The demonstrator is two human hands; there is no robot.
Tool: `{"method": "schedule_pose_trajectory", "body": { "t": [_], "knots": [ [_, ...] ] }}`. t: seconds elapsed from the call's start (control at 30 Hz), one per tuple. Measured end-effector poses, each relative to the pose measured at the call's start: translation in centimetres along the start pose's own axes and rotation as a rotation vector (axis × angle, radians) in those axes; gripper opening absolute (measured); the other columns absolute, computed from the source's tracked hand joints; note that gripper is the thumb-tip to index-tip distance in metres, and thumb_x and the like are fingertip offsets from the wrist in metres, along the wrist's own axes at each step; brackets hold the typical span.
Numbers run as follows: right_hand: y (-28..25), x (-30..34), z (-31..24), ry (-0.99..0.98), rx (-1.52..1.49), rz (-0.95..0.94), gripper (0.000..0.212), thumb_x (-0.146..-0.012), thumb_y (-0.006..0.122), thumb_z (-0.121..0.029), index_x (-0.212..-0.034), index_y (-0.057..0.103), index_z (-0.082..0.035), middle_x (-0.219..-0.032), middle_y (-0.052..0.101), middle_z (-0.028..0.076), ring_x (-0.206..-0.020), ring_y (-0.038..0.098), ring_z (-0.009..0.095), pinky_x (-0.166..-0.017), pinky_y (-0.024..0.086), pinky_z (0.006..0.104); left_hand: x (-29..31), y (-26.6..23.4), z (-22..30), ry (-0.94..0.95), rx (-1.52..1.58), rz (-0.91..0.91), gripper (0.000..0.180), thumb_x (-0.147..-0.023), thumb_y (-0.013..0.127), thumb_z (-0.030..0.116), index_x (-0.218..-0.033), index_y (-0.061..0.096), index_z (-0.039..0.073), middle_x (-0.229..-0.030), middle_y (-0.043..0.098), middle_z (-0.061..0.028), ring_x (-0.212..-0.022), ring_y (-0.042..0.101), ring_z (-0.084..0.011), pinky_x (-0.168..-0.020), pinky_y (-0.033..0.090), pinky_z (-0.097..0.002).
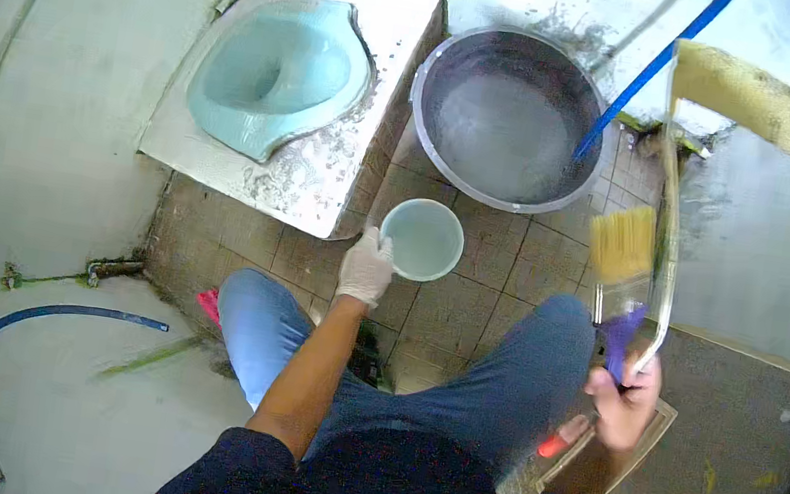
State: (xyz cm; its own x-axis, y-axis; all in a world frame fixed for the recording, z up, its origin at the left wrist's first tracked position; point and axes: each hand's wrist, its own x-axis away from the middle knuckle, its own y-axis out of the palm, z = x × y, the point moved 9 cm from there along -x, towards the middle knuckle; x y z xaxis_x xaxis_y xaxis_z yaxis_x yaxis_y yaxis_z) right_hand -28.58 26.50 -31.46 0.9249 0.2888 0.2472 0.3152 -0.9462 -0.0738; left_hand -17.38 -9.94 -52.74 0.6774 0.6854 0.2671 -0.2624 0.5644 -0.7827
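My left hand (367, 267), in a pale glove, grips the rim of a small round white bucket (454, 263) on the tiled floor. Pale, cloudy liquid fills part of it. My right hand (623, 408), apparently bare, is closed around two tools raised together. One is a flat paintbrush (623, 247) with yellowish bristles and a purple handle, bristles pointing away from me. The other is a paint roller (754, 100) with a cream sleeve on a long bent metal frame. The roller's handle end is hidden in my fingers.
A large grey tub (420, 99) of murky water stands beyond the bucket, with a blue hose (635, 84) running into it. Left of it, a turquoise squat toilet (329, 36) sits in a raised, stained block. An orange-red-handled tool (554, 441) lies by my right thigh. Walls close in on both sides.
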Motion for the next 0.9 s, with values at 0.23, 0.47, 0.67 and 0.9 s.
{"method": "schedule_pose_trajectory", "body": {
  "t": [0.23, 0.47, 0.67, 0.9],
  "knots": [
    [3.4, 0.5, 1.5, -0.006, -0.093, -0.111, 0.03, -0.071, 0.068, 0.005, -0.074, 0.043, -0.01, -0.072, 0.046, -0.004, -0.068, 0.042, 0.005, -0.063, 0.035, 0.0221, -1.0, 9.6, -5.2, -0.111, 0.085, 0.018, 0.027, -0.092, 0.041, 0.028, -0.098, 0.052, 0.004, -0.09, 0.061, -0.0267, -0.088, 0.057, -0.0445, -0.074, 0.043, -0.0506],
    [5.2, 0.5, 2.8, -0.037, -0.033, -0.165, 0.039, -0.069, 0.069, 0.006, -0.07, 0.035, -0.013, -0.068, 0.039, -0.005, -0.065, 0.037, 0.006, -0.061, 0.031, 0.0219, -1.1, 10.9, -8.3, -0.207, 0.216, 0.081, 0.03, -0.093, 0.042, 0.028, -0.103, 0.052, 0.001, -0.094, 0.062, -0.024, -0.091, 0.057, -0.0425, -0.077, 0.042, -0.0494],
    [6.5, -0.4, 3.3, 0.01, -0.039, -0.217, 0.036, -0.071, 0.071, 0.002, -0.069, 0.038, -0.012, -0.066, 0.038, -0.006, -0.063, 0.035, 0.005, -0.059, 0.029, 0.0213, 1.0, 4.2, -3.1, -0.302, -0.239, 0.254, 0.03, -0.085, 0.052, 0.025, -0.106, 0.058, 0.005, -0.101, 0.061, -0.0182, -0.097, 0.057, -0.0361, -0.086, 0.044, -0.0449],
    [7.1, -1.3, 4.0, -0.009, 0.019, -0.227, 0.041, -0.073, 0.074, -0.006, -0.068, 0.034, -0.013, -0.067, 0.033, -0.007, -0.064, 0.03, 0.005, -0.058, 0.027, 0.0206, 10.6, 1.4, 16.1, 0.221, 1.03, -0.682, 0.035, -0.089, 0.049, 0.019, -0.118, 0.054, 0.001, -0.108, 0.059, -0.0107, -0.102, 0.053, -0.0178, -0.091, 0.04, -0.031]
  ]
}}
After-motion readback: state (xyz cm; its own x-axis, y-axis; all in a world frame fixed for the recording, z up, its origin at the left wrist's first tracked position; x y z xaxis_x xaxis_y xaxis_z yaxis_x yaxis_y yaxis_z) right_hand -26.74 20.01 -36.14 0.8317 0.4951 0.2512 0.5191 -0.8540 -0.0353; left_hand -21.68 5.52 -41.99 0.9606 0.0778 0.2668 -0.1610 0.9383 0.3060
